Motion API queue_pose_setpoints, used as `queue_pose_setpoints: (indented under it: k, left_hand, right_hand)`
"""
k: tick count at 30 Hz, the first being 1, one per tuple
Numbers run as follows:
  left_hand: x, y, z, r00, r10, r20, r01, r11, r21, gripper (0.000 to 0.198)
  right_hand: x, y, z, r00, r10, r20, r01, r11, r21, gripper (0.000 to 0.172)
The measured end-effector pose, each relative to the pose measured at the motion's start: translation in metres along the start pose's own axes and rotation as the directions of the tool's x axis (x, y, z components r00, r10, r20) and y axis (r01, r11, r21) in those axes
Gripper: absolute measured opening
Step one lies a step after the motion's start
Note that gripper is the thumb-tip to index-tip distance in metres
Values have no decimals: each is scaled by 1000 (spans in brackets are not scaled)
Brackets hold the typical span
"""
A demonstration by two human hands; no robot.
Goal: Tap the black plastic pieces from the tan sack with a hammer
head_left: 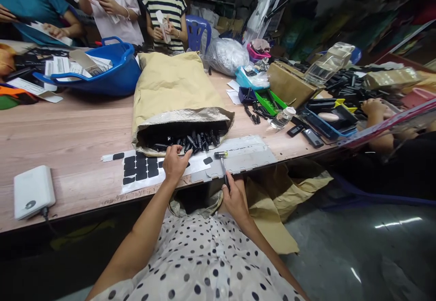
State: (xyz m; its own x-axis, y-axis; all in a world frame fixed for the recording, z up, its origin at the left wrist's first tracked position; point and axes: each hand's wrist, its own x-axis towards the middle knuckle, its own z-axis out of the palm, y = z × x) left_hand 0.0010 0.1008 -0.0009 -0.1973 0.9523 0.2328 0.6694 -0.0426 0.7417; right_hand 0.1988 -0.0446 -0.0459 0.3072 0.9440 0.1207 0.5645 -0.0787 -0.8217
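Note:
My right hand [233, 197] grips the dark handle of a small mallet [221, 154], whose black and yellow head rests over a grey sheet [254, 148] at the table's front edge. At the mouth of a big tan paper sack [177, 82], my left hand [174, 164] has its thumb and fingers apart, beside small black tube-like pieces [200, 141] spilling out of the sack. Nothing shows between those fingers. Just under that hand lies a white sheet of black rounded-square stickers [141, 167], partly covered by it. A single black sticker [207, 160] sits near the mallet head.
A white power bank [34, 192] with a cable lies at left. Behind it stands a blue basket [102, 80] of white boxes. To the right are a green tray [270, 103], a clear bottle [282, 118] and a co-worker's arm [376, 123]. Several people stand across the table.

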Motion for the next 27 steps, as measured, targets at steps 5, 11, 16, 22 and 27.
queue_pose_setpoints:
  k: [5,11,16,22,27]
  left_hand:
    - [11,-3,2,993,-75,95,68,995,78,18]
    - [-11,-9,-15,996,-84,-31,87,992,90,21]
    - [-34,-10,-13,979,-63,-192,86,990,115,27]
    - [-47,-10,-4,937,45,-346,-61,998,-35,30]
    - [-45,-11,-8,906,176,-385,-241,962,-127,26]
  right_hand:
    - [1,-1,2,1000,-19,-3,19,1000,7,55]
    - [0,0,4,1000,-16,-4,16,1000,19,57]
    - [-1,-2,2,1000,7,19,-8,1000,11,58]
    - [0,-2,3,1000,-2,4,1,1000,24,56]
    - [0,1,5,1000,-13,-13,14,999,30,56]
